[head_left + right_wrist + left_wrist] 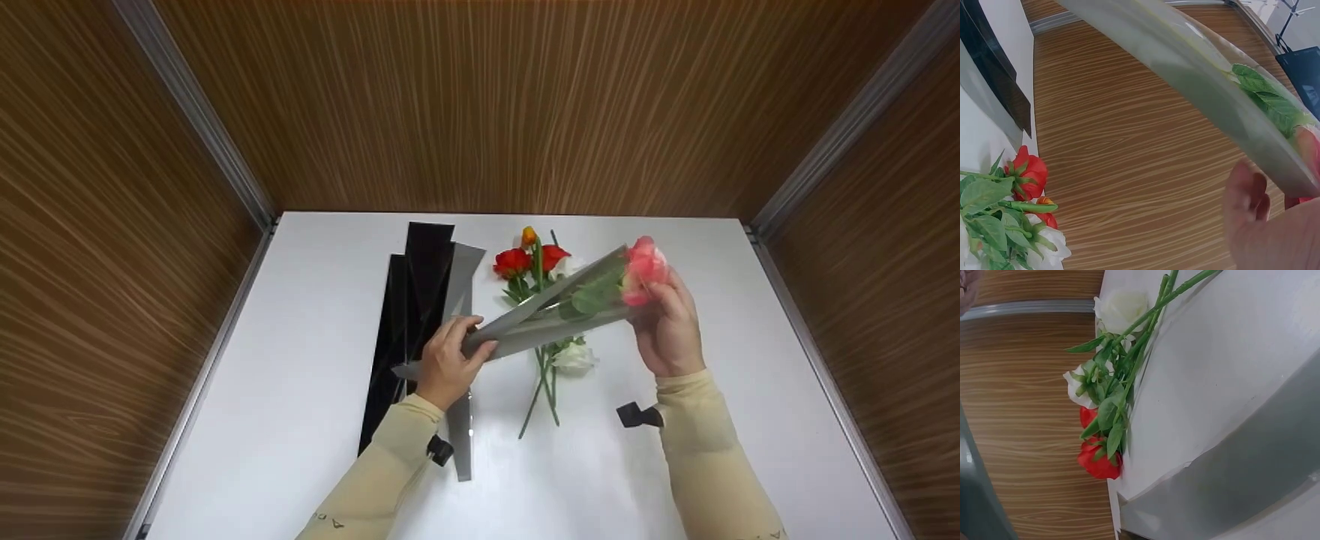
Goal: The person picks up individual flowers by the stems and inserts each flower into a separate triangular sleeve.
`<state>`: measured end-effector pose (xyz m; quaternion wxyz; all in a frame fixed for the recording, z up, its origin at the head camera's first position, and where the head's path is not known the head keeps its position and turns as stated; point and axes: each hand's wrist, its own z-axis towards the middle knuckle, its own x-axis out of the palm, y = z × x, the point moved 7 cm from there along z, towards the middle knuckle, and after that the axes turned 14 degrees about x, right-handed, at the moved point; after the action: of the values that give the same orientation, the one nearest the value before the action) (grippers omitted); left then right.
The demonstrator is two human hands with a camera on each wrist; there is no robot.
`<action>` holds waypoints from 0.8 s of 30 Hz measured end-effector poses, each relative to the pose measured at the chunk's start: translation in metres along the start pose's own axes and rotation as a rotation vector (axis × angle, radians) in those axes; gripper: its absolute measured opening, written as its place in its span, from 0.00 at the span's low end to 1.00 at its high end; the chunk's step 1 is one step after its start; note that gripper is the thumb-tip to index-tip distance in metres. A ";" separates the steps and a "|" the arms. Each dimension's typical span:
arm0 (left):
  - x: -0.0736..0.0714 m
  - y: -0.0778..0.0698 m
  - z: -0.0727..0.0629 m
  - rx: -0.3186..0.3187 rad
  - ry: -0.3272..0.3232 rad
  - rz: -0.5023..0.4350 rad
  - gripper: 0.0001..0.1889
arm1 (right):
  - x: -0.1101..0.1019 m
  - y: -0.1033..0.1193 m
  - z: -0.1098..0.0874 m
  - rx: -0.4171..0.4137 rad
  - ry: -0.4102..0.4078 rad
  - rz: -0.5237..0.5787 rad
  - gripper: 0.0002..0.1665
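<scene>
Between both hands a pink rose (pixel 643 270) lies slanted in a clear flower sleeve with grey edges (pixel 540 337), above the table. My left hand (pixel 448 364) grips the sleeve's narrow lower end, thumb on the near side. At the wide end, my right hand (pixel 670 330) holds the bloom with curled fingers, close to the sleeve's rim. Green leaves (pixel 1266 98) show through the film in the right wrist view. Beneath the sleeve lie loose flowers: a red rose (pixel 512 263), an orange bud (pixel 529 237) and a white rose (pixel 574 357), their stems partly covered.
Flat black sleeves (pixel 429 262) and a grey sleeve (pixel 463 442) lie left of the flowers, partly behind the left hand. The white table (pixel 300 360) is walled by wood-grain panels (pixel 480 105) at the back and both sides.
</scene>
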<state>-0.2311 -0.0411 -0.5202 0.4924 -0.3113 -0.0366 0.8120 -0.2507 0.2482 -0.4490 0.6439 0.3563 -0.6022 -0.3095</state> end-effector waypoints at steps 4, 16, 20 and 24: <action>0.006 0.004 -0.002 -0.078 0.077 -0.071 0.22 | 0.004 -0.001 -0.001 -0.007 0.033 0.026 0.20; 0.016 0.003 -0.001 -0.240 0.206 -0.311 0.12 | 0.013 -0.003 -0.004 -0.053 0.102 0.177 0.42; 0.021 -0.001 0.002 -0.234 0.220 -0.380 0.14 | 0.021 -0.002 -0.005 -0.095 0.202 0.243 0.54; 0.024 -0.007 0.007 -0.212 0.226 -0.411 0.16 | 0.028 -0.004 -0.008 -0.162 0.274 0.299 0.46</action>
<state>-0.2370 -0.0160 -0.5228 0.6126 -0.4361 -0.1290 0.6465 -0.2398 0.2234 -0.4364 0.7850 0.2490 -0.5283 -0.2067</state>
